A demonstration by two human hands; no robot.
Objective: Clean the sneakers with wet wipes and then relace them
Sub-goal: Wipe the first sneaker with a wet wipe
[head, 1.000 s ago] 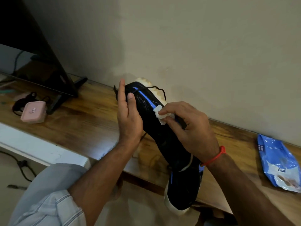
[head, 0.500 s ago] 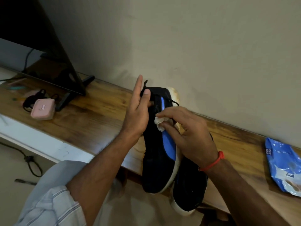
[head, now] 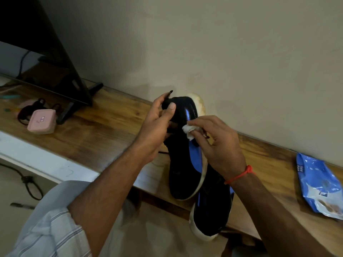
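The left hand [head: 156, 130] gripped the far end of the black sneaker [head: 182, 158], thumb curled over its top, tilting it above the wooden shelf [head: 104, 130], while the right hand [head: 219, 143] pinched a crumpled wet wipe [head: 189, 131] against its blue-striped side, the second sneaker [head: 211, 214] lying just beneath.

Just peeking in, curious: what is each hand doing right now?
Left hand: grips the upper end of the black sneaker.
Right hand: pinches a white wet wipe against it.
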